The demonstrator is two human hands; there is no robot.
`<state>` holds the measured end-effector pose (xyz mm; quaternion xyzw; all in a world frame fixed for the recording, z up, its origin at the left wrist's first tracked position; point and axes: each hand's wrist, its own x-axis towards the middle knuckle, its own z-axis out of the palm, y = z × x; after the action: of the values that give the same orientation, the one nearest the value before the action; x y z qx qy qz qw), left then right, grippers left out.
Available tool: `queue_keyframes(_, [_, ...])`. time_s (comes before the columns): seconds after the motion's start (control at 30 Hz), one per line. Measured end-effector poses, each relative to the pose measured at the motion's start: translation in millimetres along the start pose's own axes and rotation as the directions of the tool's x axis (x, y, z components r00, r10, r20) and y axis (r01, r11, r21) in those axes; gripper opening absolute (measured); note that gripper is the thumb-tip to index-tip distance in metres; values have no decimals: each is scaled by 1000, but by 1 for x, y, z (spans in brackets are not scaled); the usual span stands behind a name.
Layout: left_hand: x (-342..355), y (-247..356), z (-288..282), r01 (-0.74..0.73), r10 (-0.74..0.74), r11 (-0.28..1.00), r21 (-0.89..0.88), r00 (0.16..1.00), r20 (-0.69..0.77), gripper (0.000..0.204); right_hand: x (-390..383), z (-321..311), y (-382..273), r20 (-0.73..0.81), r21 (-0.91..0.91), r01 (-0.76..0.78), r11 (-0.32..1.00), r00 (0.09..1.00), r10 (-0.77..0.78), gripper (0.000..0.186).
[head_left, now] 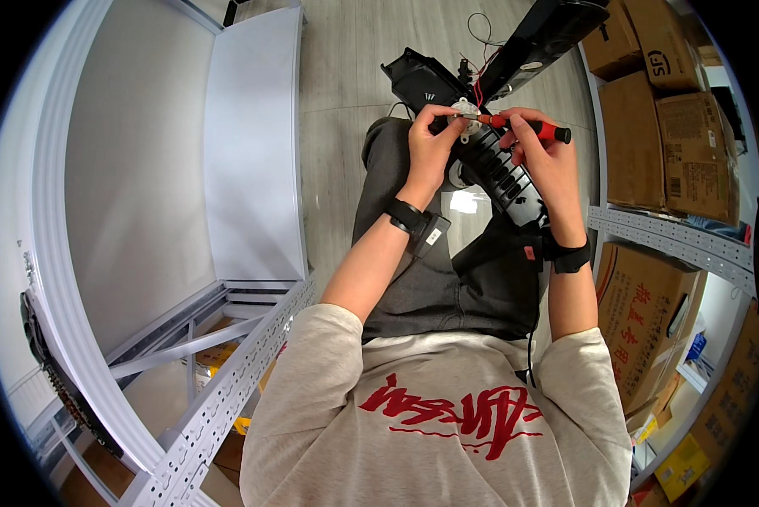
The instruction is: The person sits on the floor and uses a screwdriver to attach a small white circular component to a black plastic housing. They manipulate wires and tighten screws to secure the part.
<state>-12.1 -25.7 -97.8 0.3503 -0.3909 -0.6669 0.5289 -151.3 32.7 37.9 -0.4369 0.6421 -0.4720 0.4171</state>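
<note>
A red and black screwdriver (547, 132) is held in my right hand (542, 156), its metal shaft pointing left over a white round part (465, 135) with screw tabs. My left hand (430, 148) pinches at the screwdriver's tip; what lies between those fingertips is too small to make out. Beneath both hands is a black ribbed plastic housing (502, 190) across my legs, with a black flared piece (417, 80) at upper left and a long black panel (540, 38) at upper right. Red and black wires run up from the white part. A black device is strapped to each wrist.
Metal shelving (668, 241) with cardboard boxes (629, 144) stands on my right. On my left are a pale metal rack (248, 355) and a large pale panel (253, 144). My legs (396, 287) are bent over a grey tiled floor (346, 51).
</note>
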Motion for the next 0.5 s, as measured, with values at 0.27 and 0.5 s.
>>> queue_keyframes(0.27, [-1, 5, 0, 76, -76, 997, -13, 997, -18, 12, 14, -16, 4, 133, -4, -72, 997, 989, 72, 22])
queue_keyframes(0.5, [-1, 5, 0, 84, -84, 996, -20, 996, -20, 13, 28, -28, -17, 277, -156, -13, 988, 959, 57, 25])
